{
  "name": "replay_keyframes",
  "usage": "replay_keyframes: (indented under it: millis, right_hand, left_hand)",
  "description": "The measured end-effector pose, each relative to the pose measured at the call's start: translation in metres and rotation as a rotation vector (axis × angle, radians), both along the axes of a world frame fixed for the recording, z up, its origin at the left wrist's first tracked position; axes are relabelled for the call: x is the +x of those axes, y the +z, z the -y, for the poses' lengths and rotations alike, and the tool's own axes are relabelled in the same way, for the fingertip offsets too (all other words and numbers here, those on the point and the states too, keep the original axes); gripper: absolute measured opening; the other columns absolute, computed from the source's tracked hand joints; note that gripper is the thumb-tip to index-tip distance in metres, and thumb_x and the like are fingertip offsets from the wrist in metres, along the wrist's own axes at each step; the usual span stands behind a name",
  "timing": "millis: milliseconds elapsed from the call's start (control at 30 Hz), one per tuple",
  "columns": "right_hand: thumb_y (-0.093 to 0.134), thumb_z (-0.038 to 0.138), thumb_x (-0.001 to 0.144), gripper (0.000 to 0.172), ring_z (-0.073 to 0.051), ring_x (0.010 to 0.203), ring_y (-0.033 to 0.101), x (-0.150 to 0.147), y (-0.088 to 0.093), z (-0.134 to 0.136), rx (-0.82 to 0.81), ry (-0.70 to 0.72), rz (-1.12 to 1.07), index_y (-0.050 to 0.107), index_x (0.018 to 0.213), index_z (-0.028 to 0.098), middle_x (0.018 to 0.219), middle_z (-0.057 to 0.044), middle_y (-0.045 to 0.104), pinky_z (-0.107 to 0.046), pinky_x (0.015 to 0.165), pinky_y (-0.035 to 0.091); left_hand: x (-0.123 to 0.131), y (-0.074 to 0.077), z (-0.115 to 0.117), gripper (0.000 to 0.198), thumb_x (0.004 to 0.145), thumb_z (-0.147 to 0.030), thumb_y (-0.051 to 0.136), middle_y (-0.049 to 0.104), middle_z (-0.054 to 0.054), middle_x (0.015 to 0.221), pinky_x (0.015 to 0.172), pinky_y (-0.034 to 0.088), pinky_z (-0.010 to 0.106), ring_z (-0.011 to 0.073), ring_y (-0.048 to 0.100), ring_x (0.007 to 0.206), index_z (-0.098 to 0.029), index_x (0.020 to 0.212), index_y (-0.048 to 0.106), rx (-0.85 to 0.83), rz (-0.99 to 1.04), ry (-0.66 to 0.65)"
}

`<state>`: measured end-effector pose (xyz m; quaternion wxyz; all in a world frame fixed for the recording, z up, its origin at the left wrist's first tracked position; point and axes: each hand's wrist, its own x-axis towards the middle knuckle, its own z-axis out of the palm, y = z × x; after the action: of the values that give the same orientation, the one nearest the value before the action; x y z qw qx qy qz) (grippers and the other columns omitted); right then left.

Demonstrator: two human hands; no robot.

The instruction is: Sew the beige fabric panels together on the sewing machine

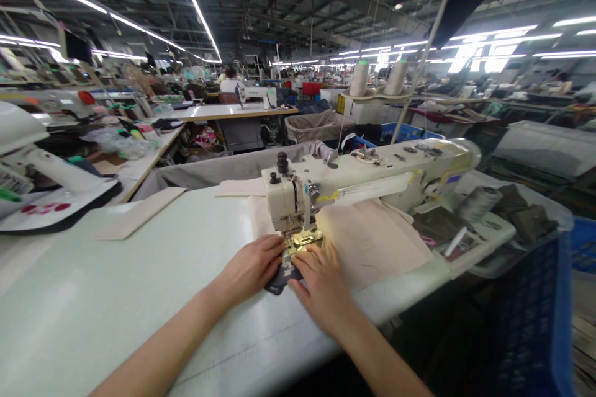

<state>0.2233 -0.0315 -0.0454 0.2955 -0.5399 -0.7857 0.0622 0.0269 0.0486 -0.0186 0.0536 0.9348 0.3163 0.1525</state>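
A small dark piece of fabric [278,281] with a pale patch on it lies under the needle area of a cream sewing machine [372,170]. My left hand [254,265] is closed at its left edge, fingers together and tips near the presser foot. From the right, my right hand [325,282] holds the same piece, thumb at its near edge and fingertips beside a brass-coloured guide plate [305,239]. The fingers hide part of the piece. Beige fabric [372,242] is spread right of the needle, under the machine arm.
A beige strip [142,214] lies on the pale green tabletop [186,260] at the left. Thread cones [358,79] stand behind the machine. A grey cone [479,203] and dark scraps sit at the right, by a blue crate [526,316]. Another machine [46,167] stands left.
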Motion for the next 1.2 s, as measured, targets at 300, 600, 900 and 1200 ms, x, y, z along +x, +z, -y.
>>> replay_keyframes:
  millis: [300,600,900,1200]
  right_hand:
    - [0.062,0.034,0.098,0.030,-0.028,0.129,0.053,-0.001,-0.007,0.007,-0.016,-0.027,0.011,0.062,0.126,0.024,0.127,-0.008,0.068,-0.063,0.119,0.025]
    - [0.062,0.034,0.099,0.030,-0.029,0.129,0.053,-0.001,-0.007,0.007,-0.043,-0.011,-0.021,0.062,0.127,0.023,0.129,-0.010,0.067,-0.063,0.119,0.023]
    - [0.062,0.031,0.098,0.030,-0.029,0.128,0.054,-0.001,-0.007,0.006,-0.043,-0.007,-0.033,0.061,0.127,0.023,0.128,-0.010,0.067,-0.064,0.118,0.024]
    - [0.064,0.028,0.097,0.029,-0.028,0.127,0.054,0.001,-0.005,0.008,-0.019,0.005,-0.116,0.061,0.125,0.023,0.127,-0.009,0.067,-0.062,0.119,0.021]
  left_hand:
    - [0.000,-0.003,0.001,0.037,0.102,-0.023,0.038,0.064,0.012,0.133,0.108,0.050,0.037,0.0234,0.060,0.124,-0.018,0.129,0.063,0.006,-0.015,0.029]
    - [-0.003,-0.013,-0.003,0.037,0.100,-0.025,0.044,0.064,0.013,0.134,0.107,0.051,0.043,0.0265,0.061,0.122,-0.018,0.132,0.062,0.061,0.000,0.068]
    - [-0.014,-0.013,-0.008,0.038,0.101,-0.033,0.047,0.060,0.013,0.140,0.110,0.049,0.045,0.0281,0.058,0.129,-0.020,0.134,0.061,0.018,-0.017,0.089]
    - [0.000,0.005,0.030,0.031,0.097,-0.029,0.056,0.067,0.011,0.119,0.093,0.057,0.048,0.0300,0.062,0.109,-0.020,0.126,0.063,0.009,-0.196,0.178]
